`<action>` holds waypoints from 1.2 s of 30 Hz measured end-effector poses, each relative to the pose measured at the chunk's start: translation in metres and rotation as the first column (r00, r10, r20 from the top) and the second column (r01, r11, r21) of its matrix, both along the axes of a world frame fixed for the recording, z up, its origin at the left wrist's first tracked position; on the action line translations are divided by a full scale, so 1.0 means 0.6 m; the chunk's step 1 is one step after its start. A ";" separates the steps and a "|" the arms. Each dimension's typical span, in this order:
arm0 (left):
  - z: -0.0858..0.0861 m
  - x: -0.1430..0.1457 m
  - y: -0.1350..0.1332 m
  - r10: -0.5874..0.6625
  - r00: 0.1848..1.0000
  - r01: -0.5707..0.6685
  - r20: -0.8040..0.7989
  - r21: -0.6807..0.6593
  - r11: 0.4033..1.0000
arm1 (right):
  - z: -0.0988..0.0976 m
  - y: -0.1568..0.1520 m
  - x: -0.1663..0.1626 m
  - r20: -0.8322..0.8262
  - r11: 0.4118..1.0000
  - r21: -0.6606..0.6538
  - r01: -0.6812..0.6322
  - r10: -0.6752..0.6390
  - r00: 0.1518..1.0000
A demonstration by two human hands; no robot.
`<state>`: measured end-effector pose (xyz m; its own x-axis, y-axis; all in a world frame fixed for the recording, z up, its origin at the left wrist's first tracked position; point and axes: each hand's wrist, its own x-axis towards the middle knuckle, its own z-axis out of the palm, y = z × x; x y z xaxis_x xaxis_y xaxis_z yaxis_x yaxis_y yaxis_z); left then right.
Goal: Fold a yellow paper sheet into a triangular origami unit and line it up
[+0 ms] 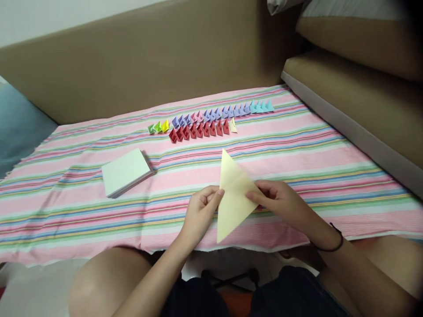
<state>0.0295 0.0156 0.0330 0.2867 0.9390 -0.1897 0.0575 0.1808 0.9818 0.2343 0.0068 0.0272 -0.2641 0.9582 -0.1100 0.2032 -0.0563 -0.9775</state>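
A pale yellow sheet of paper (234,189), folded into a triangle, is held up between my two hands over the near part of the striped cloth. My left hand (202,211) pinches its long left edge, thumb on top. At the right corner, my right hand (276,198) grips the paper between thumb and fingers. Beyond them stand rows of small folded paper pieces: red ones (199,130) in front with a cream one (233,125) at the right end, and purple ones (235,111), pink ones (197,117) and turquoise ones (261,107) behind.
To the left lies a stack of paper (127,173) with a pale top sheet. Green and yellow folded pieces (158,127) stand at the left of the rows. A brown backrest (158,61) rises behind the striped cloth (79,211), and brown cushions (357,97) border the right.
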 end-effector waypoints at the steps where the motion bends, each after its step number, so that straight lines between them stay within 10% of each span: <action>1: -0.005 -0.002 -0.001 -0.006 1.000 0.006 0.013 -0.031 1.000 | -0.002 -0.001 -0.001 0.018 1.000 -0.016 -0.006 0.007 1.000; 21: -0.022 -0.011 -0.012 0.026 0.999 -0.017 0.043 -0.212 0.977 | -0.004 -0.008 -0.017 0.000 0.973 -0.184 0.136 -0.139 0.990; 27: -0.036 -0.020 -0.016 0.021 0.860 0.027 -0.509 0.088 0.996 | -0.017 -0.004 -0.021 0.381 0.976 0.089 0.197 -0.216 0.899; 31: -0.051 -0.022 -0.013 0.277 0.641 0.243 -0.716 0.531 0.812 | -0.028 0.000 -0.023 0.517 0.963 0.234 0.133 -0.239 0.822; 36: -0.064 -0.023 0.000 0.227 0.647 0.423 -0.728 0.591 0.687 | -0.038 -0.001 -0.024 0.572 0.949 0.299 0.102 -0.263 0.777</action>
